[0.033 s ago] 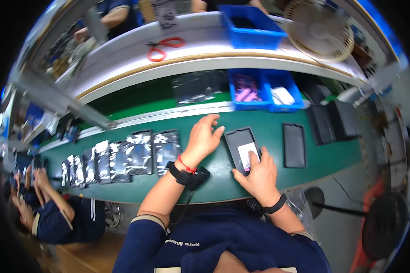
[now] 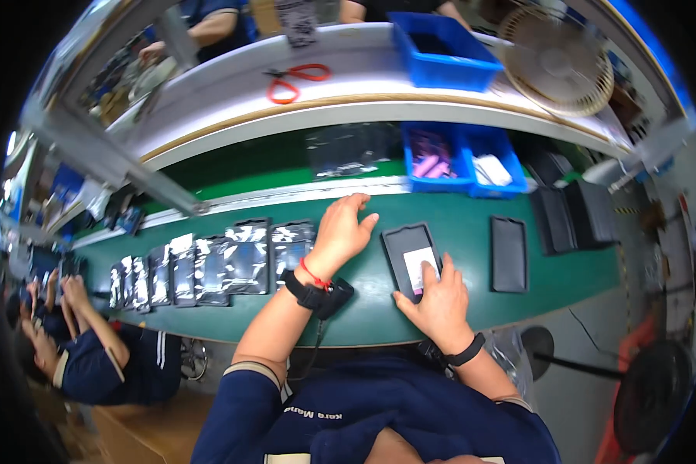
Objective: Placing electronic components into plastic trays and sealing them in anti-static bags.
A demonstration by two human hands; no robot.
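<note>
Holds the left hand [image 2: 344, 226] forward over the green table [image 2: 472, 209], relaxed and unladen, with fingers slightly curved away from the body and thumb apart. Cannot tell whether lightly touching the tabletop there. Brings the right hand [image 2: 439, 300] in from the lower right, palm down with spread fingers, setting the index fingertip on a white card [image 2: 417, 263] and the thumb by the near left corner of a black tray [image 2: 398, 238]. Cannot tell a grip on tray or card from a mere touch. Shows the table's near edge just below the right wrist, and a pale rail [image 2: 271, 199] just beyond the left fingertips, under the overhanging shelf [image 2: 348, 110]. Leaves a narrow green strip between left thumb and tray, and a wider one toward a second black tray [image 2: 509, 255] on the right; has glossy black packages [image 2: 209, 267] lined up left of the left forearm. Lies between both hands, in the case of the first tray, slightly slanted, with card inside and near right corner under the right hand.
</note>
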